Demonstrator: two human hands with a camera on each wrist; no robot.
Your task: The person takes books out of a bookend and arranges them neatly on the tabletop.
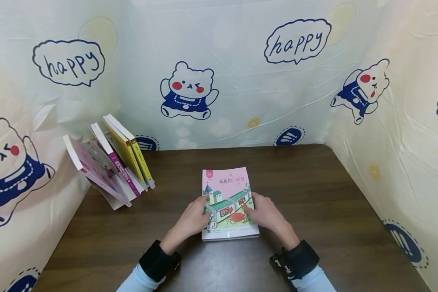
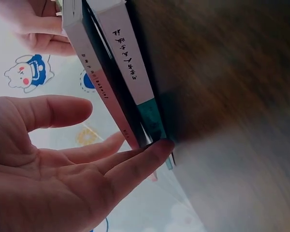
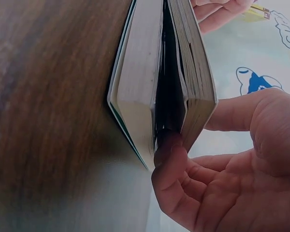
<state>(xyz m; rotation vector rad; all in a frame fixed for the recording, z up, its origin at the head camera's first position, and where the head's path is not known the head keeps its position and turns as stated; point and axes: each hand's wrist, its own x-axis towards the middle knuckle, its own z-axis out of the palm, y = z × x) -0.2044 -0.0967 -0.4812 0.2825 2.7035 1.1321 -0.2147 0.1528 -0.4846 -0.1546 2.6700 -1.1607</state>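
Two stacked books lie on the table before me. The upper paperback (image 1: pixel 228 184) has a pink cover with a train and a red crab. Beneath it, the lower book (image 2: pixel 123 58) shows a white and teal spine in the left wrist view. My left hand (image 1: pixel 195 215) touches the spine side with extended fingers, its thumb apart from the books. At the page side, my right hand (image 1: pixel 266 213) pinches the upper paperback, thumb over the cover and a curled fingertip in the dark gap between the books (image 3: pixel 171 137).
Several books (image 1: pixel 113 162) stand leaning at the back left of the dark wooden table (image 1: pixel 295 174). Behind and beside the table hangs a pale printed sheet (image 1: pixel 237 81) with bears and "happy" bubbles. Black bands (image 1: pixel 157 259) circle both wrists.
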